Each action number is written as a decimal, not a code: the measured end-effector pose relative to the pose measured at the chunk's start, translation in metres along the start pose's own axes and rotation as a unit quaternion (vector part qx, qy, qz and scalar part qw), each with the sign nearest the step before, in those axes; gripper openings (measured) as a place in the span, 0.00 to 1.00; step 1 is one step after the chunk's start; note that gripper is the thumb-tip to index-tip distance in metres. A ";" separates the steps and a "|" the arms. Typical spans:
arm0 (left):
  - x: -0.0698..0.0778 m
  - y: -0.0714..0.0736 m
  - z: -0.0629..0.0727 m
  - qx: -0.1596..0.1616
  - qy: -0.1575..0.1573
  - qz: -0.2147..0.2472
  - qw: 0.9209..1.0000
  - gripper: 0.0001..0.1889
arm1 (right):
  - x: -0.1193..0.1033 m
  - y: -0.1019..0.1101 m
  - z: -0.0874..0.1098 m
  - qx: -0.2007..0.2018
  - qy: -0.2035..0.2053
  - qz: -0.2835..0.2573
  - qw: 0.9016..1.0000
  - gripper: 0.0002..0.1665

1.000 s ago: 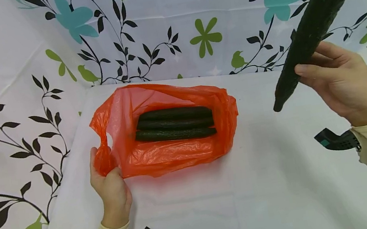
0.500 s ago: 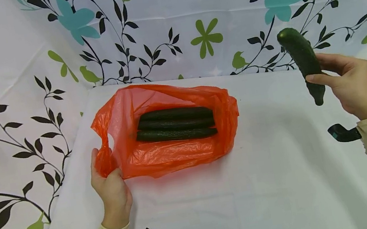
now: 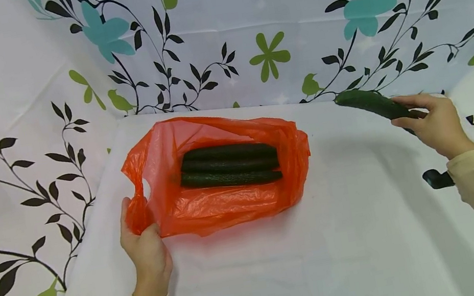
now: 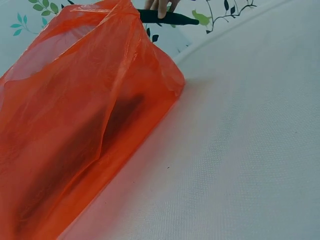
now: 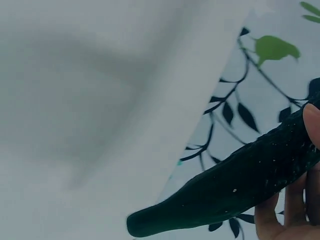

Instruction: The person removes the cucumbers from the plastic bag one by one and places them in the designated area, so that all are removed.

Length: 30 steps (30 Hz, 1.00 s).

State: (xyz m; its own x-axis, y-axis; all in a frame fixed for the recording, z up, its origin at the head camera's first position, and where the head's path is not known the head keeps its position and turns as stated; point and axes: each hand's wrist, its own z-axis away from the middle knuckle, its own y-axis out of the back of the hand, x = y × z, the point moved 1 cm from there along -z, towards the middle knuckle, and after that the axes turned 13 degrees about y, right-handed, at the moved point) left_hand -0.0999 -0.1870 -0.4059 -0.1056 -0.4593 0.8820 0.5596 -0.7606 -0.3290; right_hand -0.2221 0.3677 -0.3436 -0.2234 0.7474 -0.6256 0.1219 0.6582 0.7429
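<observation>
My left hand (image 3: 147, 252) grips the gathered handle end of a thin red plastic bag (image 3: 227, 206) in the head view. Through the bag's opening lie three dark green cucumbers (image 3: 230, 164), side by side and lengthwise. In the left wrist view the bag (image 4: 90, 125) fills the left side, with a dark cucumber shape showing through the film. Off to the right, my right hand (image 3: 435, 124) pinches one more cucumber (image 3: 366, 101) between thumb and fingers, raised over the table. The right wrist view shows this cucumber (image 5: 220, 195) stretching left from the fingers, its narrow end lower left.
A white cloth covers the table (image 3: 327, 247). Behind it and at the left hang white sheets (image 3: 215, 11) printed with leaves, flowers and birds. The table's far edge runs just behind the bag. A black camera mount sits on each wrist.
The right hand has turned its cucumber from pointing up and right to pointing left, and brought it lower. The left hand keeps its grip on the bag; the cucumbers inside stay put.
</observation>
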 end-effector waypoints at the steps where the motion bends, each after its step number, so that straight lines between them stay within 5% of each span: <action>1: 0.000 0.000 0.000 0.000 -0.001 0.001 1.000 0.45 | 0.004 -0.002 0.000 -0.006 0.011 0.012 1.000 0.31; 20: -0.003 0.002 0.000 -0.005 -0.010 0.000 1.000 0.45 | 0.048 -0.035 -0.005 -0.092 0.110 0.109 0.984 0.26; 30: -0.004 0.004 -0.001 -0.008 -0.012 -0.009 1.000 0.45 | 0.056 -0.043 -0.008 -0.124 0.108 0.123 0.979 0.26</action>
State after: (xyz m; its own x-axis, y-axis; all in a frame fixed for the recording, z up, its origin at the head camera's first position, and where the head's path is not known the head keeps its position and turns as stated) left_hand -0.0977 -0.1888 -0.4107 -0.0951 -0.4349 0.8954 0.5454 -0.7753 -0.3187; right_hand -0.2479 0.3803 -0.4089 -0.4191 0.8262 -0.3764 -0.0349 0.3995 0.9160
